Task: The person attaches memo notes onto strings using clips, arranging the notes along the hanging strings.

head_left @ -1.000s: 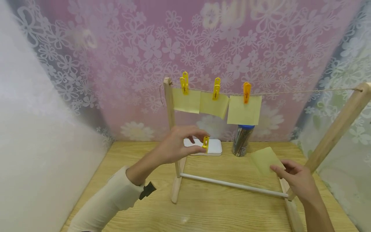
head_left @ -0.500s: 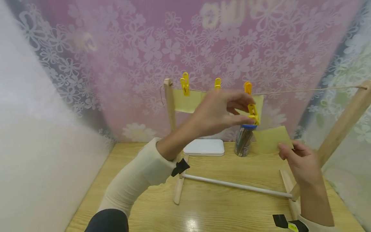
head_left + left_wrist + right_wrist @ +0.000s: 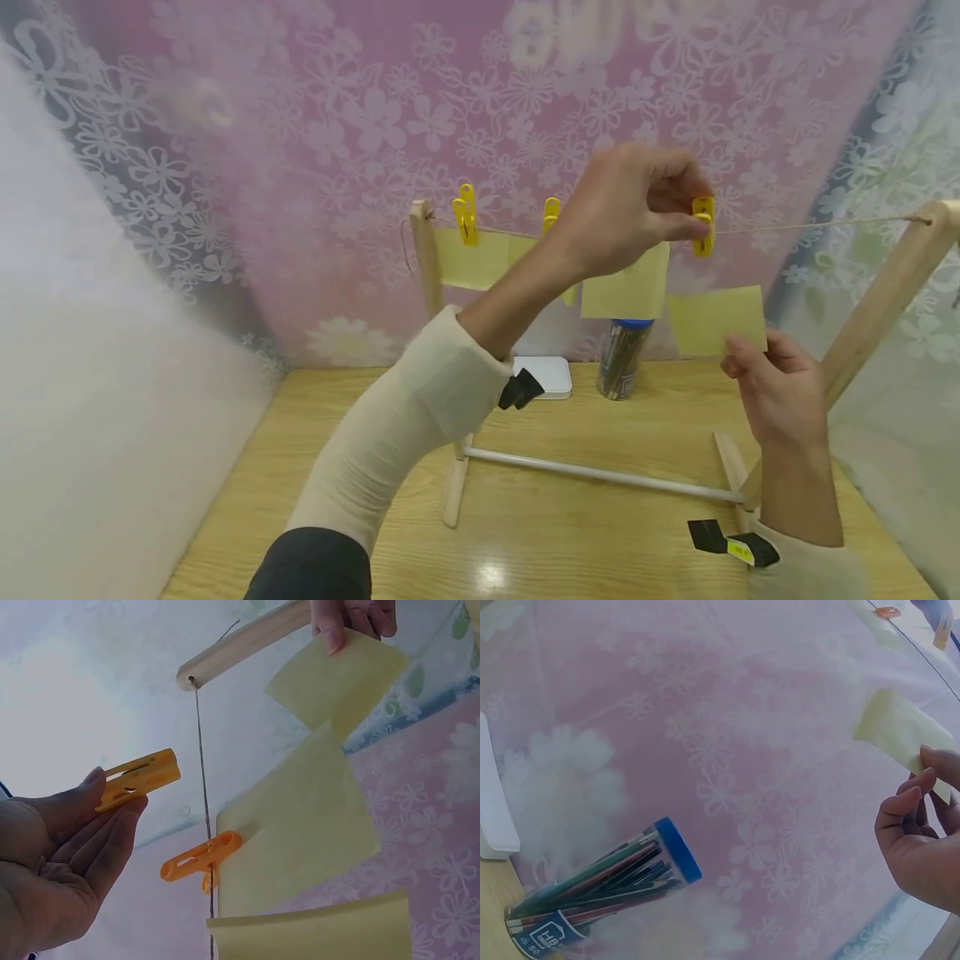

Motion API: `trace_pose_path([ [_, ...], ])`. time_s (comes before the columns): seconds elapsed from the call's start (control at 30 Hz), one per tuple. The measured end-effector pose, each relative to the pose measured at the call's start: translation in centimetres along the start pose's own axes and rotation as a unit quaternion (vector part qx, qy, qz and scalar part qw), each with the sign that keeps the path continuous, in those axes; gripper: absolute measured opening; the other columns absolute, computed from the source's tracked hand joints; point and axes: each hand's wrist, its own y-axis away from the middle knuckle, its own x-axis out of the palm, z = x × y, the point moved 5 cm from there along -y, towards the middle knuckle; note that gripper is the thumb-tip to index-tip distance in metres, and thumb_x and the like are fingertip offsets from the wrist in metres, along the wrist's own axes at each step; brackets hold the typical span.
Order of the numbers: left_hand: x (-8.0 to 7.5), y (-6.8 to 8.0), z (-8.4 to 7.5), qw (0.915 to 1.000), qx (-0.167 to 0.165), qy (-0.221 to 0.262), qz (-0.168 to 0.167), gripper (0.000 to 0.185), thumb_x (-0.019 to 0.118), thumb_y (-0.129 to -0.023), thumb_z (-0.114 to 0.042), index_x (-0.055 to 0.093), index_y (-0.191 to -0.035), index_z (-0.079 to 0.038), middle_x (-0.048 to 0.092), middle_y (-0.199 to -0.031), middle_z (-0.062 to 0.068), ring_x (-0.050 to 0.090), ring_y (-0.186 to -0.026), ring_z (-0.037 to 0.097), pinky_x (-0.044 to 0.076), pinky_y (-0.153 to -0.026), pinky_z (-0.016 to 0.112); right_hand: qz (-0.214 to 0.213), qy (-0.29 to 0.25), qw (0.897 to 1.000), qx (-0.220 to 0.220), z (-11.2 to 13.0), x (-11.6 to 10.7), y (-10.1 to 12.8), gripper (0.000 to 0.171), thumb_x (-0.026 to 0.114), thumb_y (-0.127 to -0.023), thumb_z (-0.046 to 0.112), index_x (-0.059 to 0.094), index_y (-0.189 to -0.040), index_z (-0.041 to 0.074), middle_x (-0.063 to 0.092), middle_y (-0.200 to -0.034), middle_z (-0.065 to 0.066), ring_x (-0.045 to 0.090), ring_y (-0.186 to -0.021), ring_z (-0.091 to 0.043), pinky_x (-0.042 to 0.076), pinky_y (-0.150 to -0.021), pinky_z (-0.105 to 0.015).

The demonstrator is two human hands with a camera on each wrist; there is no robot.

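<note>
Yellow paper note (image 3: 716,319) is the sheet you hold up in your right hand (image 3: 780,396), its lower edge pinched between thumb and curled fingers (image 3: 904,814), hanging free in the air just below the string (image 3: 817,225) and to the right of the notes already hung. Going from the biggest thing down: the wooden worktop (image 3: 570,542) carries a drying frame (image 3: 431,333) of two wooden posts, the left post rising near the middle of the worktop and the right post (image 3: 877,325) leaning up from the right edge, with a white rod (image 3: 600,475) joining their feet. The string runs taut between the post tops, and three yellow notes hang from it toward the left post; the rightmost of these (image 3: 626,287) sits just beside your loose sheet. At the back edge of the worktop a clear tub of pencils with a blue lid (image 3: 621,358) stands next to a flat white box (image 3: 551,375). Your left hand (image 3: 626,208) is raised to the string, right of the hung notes, and pinches a yellow clothespin (image 3: 702,225) between thumb and fingertips, the other fingers loosely curled; the left wrist view shows the peg (image 3: 139,776) near the string but apart from it. Two more pegs (image 3: 465,215) clip notes near the left post.
</note>
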Motion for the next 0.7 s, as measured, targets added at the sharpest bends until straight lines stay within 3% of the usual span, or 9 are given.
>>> trace_pose_path([
  [0.2,0.0,-1.0,-0.5,0.9995,-0.01,-0.011,-0.026,0.014,0.071,-0.072,-0.01,0.061,-0.082,-0.004,0.063,-0.082,-0.002,0.058,-0.073,0.001,0.04,-0.068,0.007,-0.053,-0.003,0.999,-0.009,-0.1,-0.1,-0.9,0.019,0.04,-0.081,-0.022,0.056,-0.091,-0.019,0.059,-0.074,-0.018,0.054,-0.061,-0.024,0.046,-0.058,-0.028],
  [0.37,0.7,-1.8,-0.6,0.9984,-0.034,-0.031,-0.034,0.01,0.071,-0.072,-0.008,0.062,-0.074,-0.006,0.062,-0.077,-0.004,0.056,-0.068,0.002,0.041,-0.064,0.007,-0.074,-0.017,0.997,-0.013,-0.1,-0.2,-1.5,0.017,0.042,-0.082,-0.02,0.057,-0.09,-0.018,0.059,-0.075,-0.019,0.052,-0.059,-0.024,0.046,-0.056,-0.028],
  [0.57,1.5,-2.9,-0.2,0.9951,-0.076,-0.051,-0.039,0.008,0.071,-0.072,-0.007,0.063,-0.071,-0.008,0.059,-0.073,-0.006,0.055,-0.067,0.003,0.04,-0.059,0.008,-0.065,-0.043,0.997,-0.009,-0.6,0.1,-2.3,0.015,0.04,-0.085,-0.016,0.054,-0.088,-0.018,0.051,-0.07,-0.018,0.047,-0.061,-0.023,0.042,-0.055,-0.029],
  [0.7,1.8,-3.2,-0.1,0.9931,-0.087,-0.07,-0.035,0.009,0.071,-0.073,-0.007,0.063,-0.071,-0.01,0.057,-0.076,-0.006,0.053,-0.067,0.004,0.04,-0.057,0.009,-0.053,-0.054,0.997,-0.009,-1.0,0.7,-2.9,0.015,0.039,-0.086,-0.013,0.053,-0.087,-0.016,0.049,-0.072,-0.017,0.045,-0.063,-0.023,0.043,-0.056,-0.029],
])
